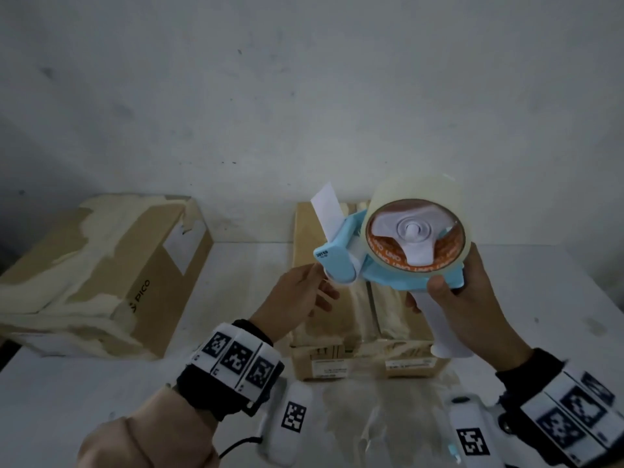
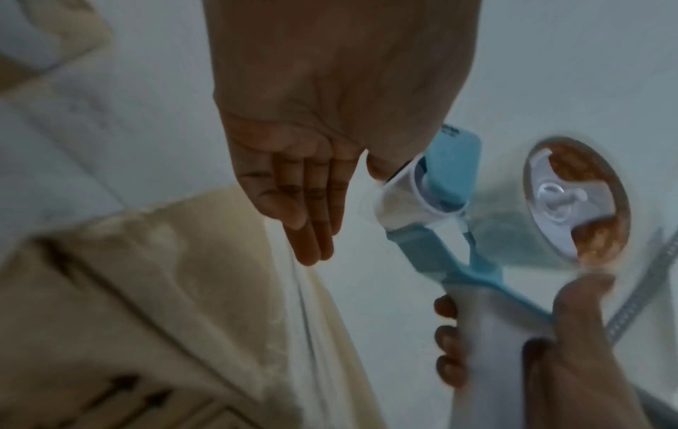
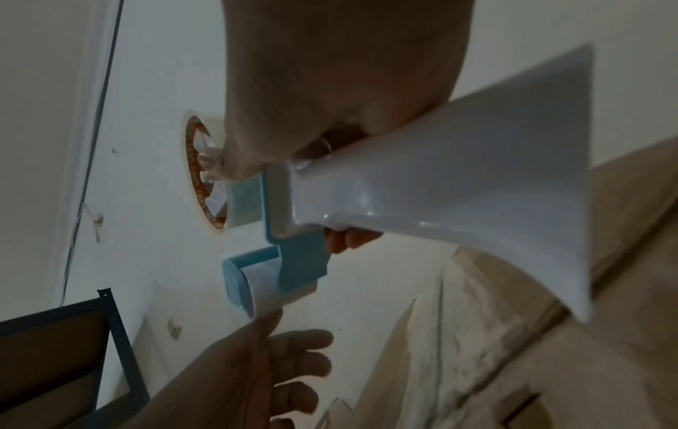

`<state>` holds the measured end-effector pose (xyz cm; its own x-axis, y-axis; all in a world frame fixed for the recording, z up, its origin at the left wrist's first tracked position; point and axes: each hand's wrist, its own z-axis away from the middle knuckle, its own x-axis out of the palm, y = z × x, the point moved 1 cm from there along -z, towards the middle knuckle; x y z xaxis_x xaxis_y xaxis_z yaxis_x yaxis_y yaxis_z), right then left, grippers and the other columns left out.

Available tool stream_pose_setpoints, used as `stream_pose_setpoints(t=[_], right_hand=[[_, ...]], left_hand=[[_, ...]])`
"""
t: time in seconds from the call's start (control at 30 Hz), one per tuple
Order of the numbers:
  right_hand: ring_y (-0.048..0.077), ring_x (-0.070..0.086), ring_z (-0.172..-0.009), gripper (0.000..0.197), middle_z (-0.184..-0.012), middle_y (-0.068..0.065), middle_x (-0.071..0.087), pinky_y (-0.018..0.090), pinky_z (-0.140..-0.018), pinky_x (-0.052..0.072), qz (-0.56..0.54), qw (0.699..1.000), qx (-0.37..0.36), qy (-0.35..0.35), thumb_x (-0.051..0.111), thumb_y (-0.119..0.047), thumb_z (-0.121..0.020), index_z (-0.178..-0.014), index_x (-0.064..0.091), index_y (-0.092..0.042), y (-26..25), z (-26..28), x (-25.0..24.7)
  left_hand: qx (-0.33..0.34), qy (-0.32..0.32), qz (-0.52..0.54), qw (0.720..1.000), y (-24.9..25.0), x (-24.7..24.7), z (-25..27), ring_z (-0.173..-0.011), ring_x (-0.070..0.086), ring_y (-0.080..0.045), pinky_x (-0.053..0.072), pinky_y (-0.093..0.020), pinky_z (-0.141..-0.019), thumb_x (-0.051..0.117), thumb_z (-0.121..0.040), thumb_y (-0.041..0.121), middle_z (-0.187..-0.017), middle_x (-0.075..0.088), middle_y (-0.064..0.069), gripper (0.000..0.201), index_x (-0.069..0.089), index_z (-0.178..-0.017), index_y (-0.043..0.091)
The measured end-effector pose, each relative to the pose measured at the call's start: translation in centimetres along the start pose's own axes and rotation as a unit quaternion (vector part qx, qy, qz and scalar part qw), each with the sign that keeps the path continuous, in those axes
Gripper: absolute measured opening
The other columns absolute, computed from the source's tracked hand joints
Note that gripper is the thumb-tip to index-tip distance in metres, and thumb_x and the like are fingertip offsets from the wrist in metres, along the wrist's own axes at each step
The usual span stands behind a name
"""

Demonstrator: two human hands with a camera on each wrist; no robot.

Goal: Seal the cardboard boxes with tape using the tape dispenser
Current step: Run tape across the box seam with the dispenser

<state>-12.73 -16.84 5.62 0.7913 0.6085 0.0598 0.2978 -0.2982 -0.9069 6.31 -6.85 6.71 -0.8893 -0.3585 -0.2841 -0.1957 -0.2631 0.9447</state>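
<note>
My right hand (image 1: 439,292) grips the white handle (image 3: 458,188) of a blue tape dispenser (image 1: 337,261) and holds it up above the middle cardboard box (image 1: 398,319). A clear tape roll (image 1: 418,197) with an orange core sits on the dispenser. My left hand (image 1: 315,278) reaches to the dispenser's front roller (image 2: 400,200); its fingers (image 2: 308,220) lie straight, and its thumb and forefinger touch the roller's edge. Whether they pinch a tape end is not visible. The box top carries shiny strips of tape along its seam.
A second cardboard box (image 1: 111,265), patched with torn tape and marked PICO, lies at the left on the white table (image 1: 236,298). A grey wall stands close behind. Crumpled clear film (image 1: 358,410) lies before the middle box. A dark shelf frame (image 3: 55,362) shows beside the wall.
</note>
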Motion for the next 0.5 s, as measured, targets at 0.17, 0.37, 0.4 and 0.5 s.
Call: stream_pose_setpoints(t=[0.17,0.37,0.4,0.5], right_hand=[[0.023,0.059,-0.063,0.092,-0.095,0.018,0.055,0.030,-0.052,0.051,-0.016,1.000,0.005,-0.018,0.069,-0.058,-0.069,-0.122,0.029,0.006,0.1,-0.1,-0.1],[0.023,0.058,-0.068,0.089,-0.099,0.009,0.056,0.032,-0.053,0.053,0.006,0.997,0.019,-0.079,0.067,-0.060,-0.071,-0.125,0.029,0.001,-0.6,0.1,-0.3],[0.022,0.059,-0.071,0.083,-0.101,0.006,0.056,0.031,-0.055,0.054,0.011,0.996,0.018,-0.092,0.066,-0.059,-0.071,-0.125,0.030,-0.007,-0.7,0.2,-0.4],[0.021,0.059,-0.078,0.083,-0.107,0.012,0.053,0.031,-0.059,0.055,0.013,0.994,0.015,-0.110,0.065,-0.058,-0.073,-0.126,0.029,-0.006,-0.7,0.3,-0.6]], left_hand=[[-0.031,-0.039,0.098,0.994,0.3,-0.5,0.4,-0.058,0.064,-0.002,0.044,-0.016,-0.055,0.044,-0.096,0.023,-0.074,0.069,0.007,0.021,0.063,-0.087,0.019],[-0.096,-0.073,0.151,0.981,0.3,-1.1,1.0,-0.056,0.063,0.000,0.049,-0.013,-0.053,0.046,-0.094,0.010,-0.069,0.069,0.003,0.023,0.066,-0.083,0.013],[-0.106,-0.077,0.156,0.979,0.4,-1.1,1.2,-0.054,0.061,-0.001,0.049,-0.013,-0.053,0.046,-0.094,0.008,-0.069,0.068,0.001,0.025,0.066,-0.080,0.011],[-0.123,-0.074,0.175,0.974,0.3,-1.0,1.7,-0.051,0.059,-0.002,0.051,-0.013,-0.052,0.046,-0.093,0.005,-0.067,0.066,-0.001,0.026,0.066,-0.078,0.009]])
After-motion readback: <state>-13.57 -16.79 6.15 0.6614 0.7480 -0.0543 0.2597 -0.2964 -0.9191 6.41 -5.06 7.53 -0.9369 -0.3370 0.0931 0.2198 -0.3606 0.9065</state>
